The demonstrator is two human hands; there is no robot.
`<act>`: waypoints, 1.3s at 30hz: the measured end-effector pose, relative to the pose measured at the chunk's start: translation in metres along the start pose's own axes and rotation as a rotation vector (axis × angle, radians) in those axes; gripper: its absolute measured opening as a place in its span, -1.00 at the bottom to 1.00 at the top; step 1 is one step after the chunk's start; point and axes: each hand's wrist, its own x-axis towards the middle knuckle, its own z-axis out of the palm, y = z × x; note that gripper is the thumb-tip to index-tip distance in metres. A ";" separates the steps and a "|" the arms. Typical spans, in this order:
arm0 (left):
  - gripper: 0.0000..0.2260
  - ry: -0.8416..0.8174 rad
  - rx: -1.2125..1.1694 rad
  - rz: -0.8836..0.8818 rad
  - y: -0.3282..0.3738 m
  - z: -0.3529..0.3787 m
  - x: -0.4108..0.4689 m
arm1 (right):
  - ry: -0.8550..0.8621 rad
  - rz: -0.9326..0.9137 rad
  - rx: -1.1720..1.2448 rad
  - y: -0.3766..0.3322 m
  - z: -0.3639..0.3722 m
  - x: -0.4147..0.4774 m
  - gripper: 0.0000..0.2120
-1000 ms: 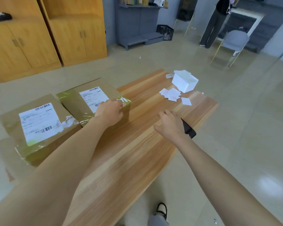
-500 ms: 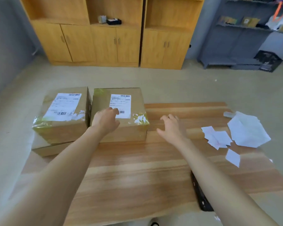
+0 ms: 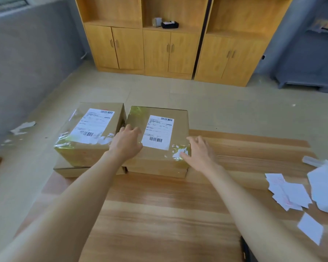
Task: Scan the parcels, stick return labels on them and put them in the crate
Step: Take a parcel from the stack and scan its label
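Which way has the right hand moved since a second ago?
Yes. The right hand has left the black scanner at the near table edge and crossed to the right-hand parcel, touching its taped right corner.

Wooden cabinets (image 3: 170, 44) against grey wall (image 3: 27, 63), beige tiled floor (image 3: 235, 110).

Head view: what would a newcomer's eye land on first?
A left parcel and a right parcel, taped cardboard with barcode labels, sit side by side at the table's far left. The left hand rests on the right parcel's top, the right hand is at its near right corner. Loose white slips lie at the table's right.
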 end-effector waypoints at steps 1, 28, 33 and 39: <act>-0.57 -0.014 -0.017 -0.003 0.000 0.003 0.006 | -0.018 0.001 0.010 -0.002 0.002 0.006 -0.40; -0.53 -0.165 -0.177 -0.222 -0.013 0.032 0.067 | -0.140 0.265 0.320 -0.013 0.043 0.070 -0.24; -0.49 -0.153 -0.201 -0.214 0.000 0.027 0.062 | -0.112 0.262 0.361 0.002 0.034 0.057 -0.24; -0.47 -0.115 -0.237 -0.166 0.045 0.018 0.040 | -0.051 0.273 0.384 0.035 0.010 0.025 -0.24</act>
